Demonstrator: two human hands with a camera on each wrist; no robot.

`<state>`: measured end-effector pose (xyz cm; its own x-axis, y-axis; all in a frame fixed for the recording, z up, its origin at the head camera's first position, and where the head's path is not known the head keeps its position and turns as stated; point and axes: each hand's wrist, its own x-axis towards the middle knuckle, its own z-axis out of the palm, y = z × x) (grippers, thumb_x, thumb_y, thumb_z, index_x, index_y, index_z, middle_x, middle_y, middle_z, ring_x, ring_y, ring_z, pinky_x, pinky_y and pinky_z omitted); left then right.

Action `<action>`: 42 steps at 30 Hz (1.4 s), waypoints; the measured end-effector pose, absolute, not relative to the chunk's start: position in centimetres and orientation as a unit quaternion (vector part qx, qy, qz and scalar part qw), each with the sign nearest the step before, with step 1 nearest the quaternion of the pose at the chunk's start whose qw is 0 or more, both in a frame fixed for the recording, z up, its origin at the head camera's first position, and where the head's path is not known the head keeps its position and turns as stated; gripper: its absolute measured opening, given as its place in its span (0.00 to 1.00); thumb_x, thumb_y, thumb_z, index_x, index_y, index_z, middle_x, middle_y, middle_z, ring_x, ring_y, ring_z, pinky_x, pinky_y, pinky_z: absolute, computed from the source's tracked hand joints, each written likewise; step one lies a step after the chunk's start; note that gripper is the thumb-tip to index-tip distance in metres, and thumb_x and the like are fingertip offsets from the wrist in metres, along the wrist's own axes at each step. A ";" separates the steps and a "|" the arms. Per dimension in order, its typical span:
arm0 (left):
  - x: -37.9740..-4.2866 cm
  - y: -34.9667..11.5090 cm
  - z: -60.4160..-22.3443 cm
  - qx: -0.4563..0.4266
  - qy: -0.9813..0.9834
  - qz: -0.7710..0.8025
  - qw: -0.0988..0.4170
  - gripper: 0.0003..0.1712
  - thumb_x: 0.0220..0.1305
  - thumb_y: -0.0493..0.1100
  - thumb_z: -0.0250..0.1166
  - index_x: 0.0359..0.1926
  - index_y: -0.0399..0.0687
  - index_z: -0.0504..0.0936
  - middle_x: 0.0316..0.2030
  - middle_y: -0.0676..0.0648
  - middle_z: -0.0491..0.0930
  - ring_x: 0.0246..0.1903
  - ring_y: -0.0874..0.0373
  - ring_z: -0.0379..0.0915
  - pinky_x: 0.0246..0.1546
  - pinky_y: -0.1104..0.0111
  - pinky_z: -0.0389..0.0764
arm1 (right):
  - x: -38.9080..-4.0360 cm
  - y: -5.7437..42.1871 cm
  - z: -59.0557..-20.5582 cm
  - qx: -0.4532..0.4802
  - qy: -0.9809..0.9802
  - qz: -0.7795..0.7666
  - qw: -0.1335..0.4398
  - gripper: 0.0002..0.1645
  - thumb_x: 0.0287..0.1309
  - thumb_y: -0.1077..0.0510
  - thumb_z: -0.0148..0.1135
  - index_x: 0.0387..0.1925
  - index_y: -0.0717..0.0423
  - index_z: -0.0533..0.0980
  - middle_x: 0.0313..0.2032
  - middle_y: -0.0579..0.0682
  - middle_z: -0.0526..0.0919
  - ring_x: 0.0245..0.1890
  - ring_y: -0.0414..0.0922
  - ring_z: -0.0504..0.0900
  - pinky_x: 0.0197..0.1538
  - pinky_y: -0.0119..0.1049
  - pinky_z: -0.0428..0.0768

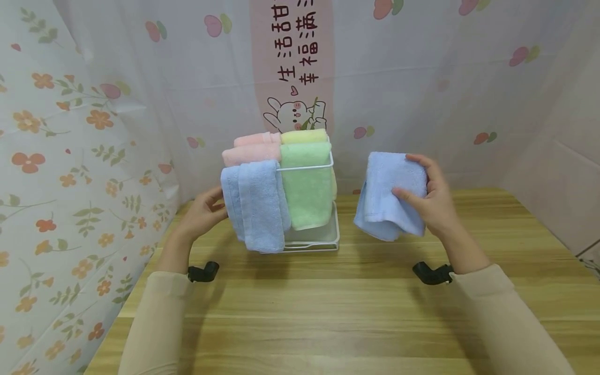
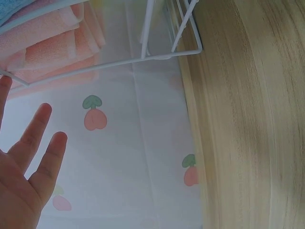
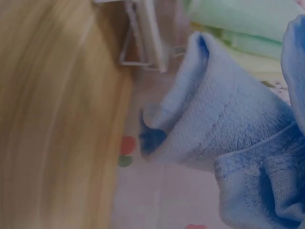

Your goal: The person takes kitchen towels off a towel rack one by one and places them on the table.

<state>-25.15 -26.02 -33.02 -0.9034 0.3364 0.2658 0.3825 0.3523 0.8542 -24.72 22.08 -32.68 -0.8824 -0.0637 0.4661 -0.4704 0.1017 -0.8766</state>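
Note:
A folded light-blue towel [image 1: 391, 190] is pinched by my right hand [image 1: 433, 200], thumb in front, to the right of a white wire rack [image 1: 304, 168]. In the right wrist view the same towel [image 3: 224, 105] hangs in loose folds. My left hand [image 1: 203, 213] is at the rack's left side, beside another blue towel [image 1: 258, 208] draped over the front. In the left wrist view its fingers [image 2: 50, 160] are spread, one fingertip at the wire. Pink towels [image 1: 250, 153], a green towel [image 1: 307, 185] and a yellow towel [image 1: 303, 136] also hang on the rack.
The rack's tray base [image 1: 311, 245] stands on a wooden table [image 1: 300, 312] near its back edge. A patterned curtain [image 1: 422, 94] hangs behind, and a floral one [image 1: 70, 208] at the left. Black wrist mounts [image 1: 203, 272] stick out from both sleeves.

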 end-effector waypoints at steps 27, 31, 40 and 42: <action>-25.1 -25.9 -32.9 -0.219 -0.820 -0.528 0.024 0.29 0.67 0.32 0.62 0.68 0.40 0.68 0.63 0.59 0.71 0.64 0.71 0.64 0.70 0.41 0.63 | -30.9 21.0 -38.4 0.156 -0.807 0.569 -0.035 0.43 0.63 0.61 0.66 0.74 0.49 0.56 0.69 0.59 0.59 0.60 0.53 0.64 0.54 0.35 0.72; -25.0 -25.9 -33.1 -0.215 -0.822 -0.527 0.022 0.30 0.67 0.32 0.62 0.68 0.39 0.68 0.64 0.58 0.71 0.64 0.70 0.63 0.71 0.41 0.62 | -31.5 21.0 -39.0 0.155 -0.809 0.564 -0.049 0.43 0.62 0.62 0.66 0.74 0.52 0.56 0.72 0.60 0.57 0.65 0.57 0.61 0.64 0.46 0.66; -24.9 -26.0 -33.2 -0.213 -0.821 -0.529 0.021 0.31 0.67 0.33 0.63 0.69 0.39 0.67 0.65 0.56 0.71 0.67 0.64 0.62 0.71 0.41 0.61 | -32.6 21.5 -40.2 0.148 -0.826 0.536 -0.093 0.45 0.62 0.60 0.67 0.74 0.56 0.55 0.75 0.64 0.51 0.73 0.64 0.53 0.75 0.64 0.52; -24.9 -26.0 -33.2 -0.215 -0.822 -0.527 0.021 0.31 0.67 0.33 0.63 0.69 0.39 0.67 0.65 0.56 0.70 0.67 0.64 0.61 0.71 0.40 0.61 | -32.8 21.7 -40.5 0.147 -0.830 0.527 -0.109 0.46 0.62 0.59 0.67 0.75 0.56 0.53 0.75 0.66 0.51 0.73 0.65 0.52 0.74 0.64 0.52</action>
<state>-24.87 -25.99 -33.21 -0.9065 0.3317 0.2614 0.3760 0.3522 0.8571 -32.80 21.74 -40.49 -0.9328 -0.3596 -0.0259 -0.1298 0.4020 -0.9064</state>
